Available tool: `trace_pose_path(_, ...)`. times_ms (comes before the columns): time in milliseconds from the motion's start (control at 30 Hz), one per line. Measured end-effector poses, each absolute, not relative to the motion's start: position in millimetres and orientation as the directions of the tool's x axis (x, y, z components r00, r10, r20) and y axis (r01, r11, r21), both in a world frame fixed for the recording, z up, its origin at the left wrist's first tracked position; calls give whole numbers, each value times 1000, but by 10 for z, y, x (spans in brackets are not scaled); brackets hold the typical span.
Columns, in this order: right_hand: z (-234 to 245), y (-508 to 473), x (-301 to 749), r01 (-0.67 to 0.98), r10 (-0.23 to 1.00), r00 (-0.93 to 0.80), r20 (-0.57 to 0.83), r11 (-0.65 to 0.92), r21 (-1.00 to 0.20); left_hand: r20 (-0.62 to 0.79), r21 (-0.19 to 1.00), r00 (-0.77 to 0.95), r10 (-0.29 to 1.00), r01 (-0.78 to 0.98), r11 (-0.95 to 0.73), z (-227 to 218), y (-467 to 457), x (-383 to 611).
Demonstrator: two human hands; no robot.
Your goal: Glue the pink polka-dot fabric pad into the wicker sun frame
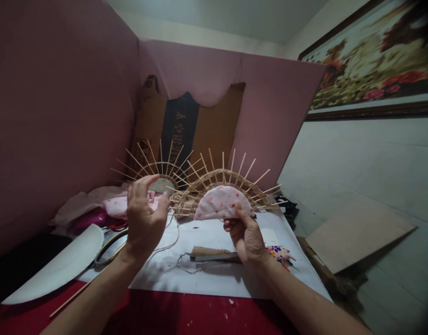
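Observation:
In my right hand [247, 237] is a half-circle stick weaving, pinched at its straight lower edge with the thumb in front. Its centre is pink fabric with red dots [221, 203]. Thin wooden sticks [249, 168] fan out from it, with brown twine [189, 190] woven around them in an arch. My left hand [146, 214] is raised to the left of the weaving, thumb and fingers apart, holding nothing. Behind the left fingers stands a second stick weaving [154, 166] with a pale centre, partly hidden by that hand.
White paper [158, 274] covers part of the red table [196, 316]. On it lie a brown strip [210, 253], loose twine and colourful fabric [280, 253]. At left are a white half-disc [60, 270], a hoop [107, 246] and pink cloth [116, 204]. Cardboard [214, 125] leans behind.

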State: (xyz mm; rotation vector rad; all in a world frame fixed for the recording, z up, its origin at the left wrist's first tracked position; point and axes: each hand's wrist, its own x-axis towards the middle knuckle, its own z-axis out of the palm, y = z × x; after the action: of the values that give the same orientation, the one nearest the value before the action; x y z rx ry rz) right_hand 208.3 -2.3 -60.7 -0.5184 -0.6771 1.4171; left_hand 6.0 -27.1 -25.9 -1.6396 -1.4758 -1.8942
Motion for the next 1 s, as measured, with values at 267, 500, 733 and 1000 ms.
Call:
trace_pose_path(267,-467,-27,2132,-765,989,115,94,149,-626,532,831,-603,595,236,-503,-242,-226,59)
trace_pose_path(500,-441,-10,2152,-756,978,167,122,206,-621,163,864,-452,877,-365,-348,-157,-321,154)
trace_pose_path(733,-439,4,2145,-768,982,159,98,185,-613,155,841,-333,930,-450,-301,-182,-287,55)
trace_pose_path(1000,-468,-22,2106,-780,992,96,84,128,-612,1,909,-115,993,-413,-49,-214,-278,110)
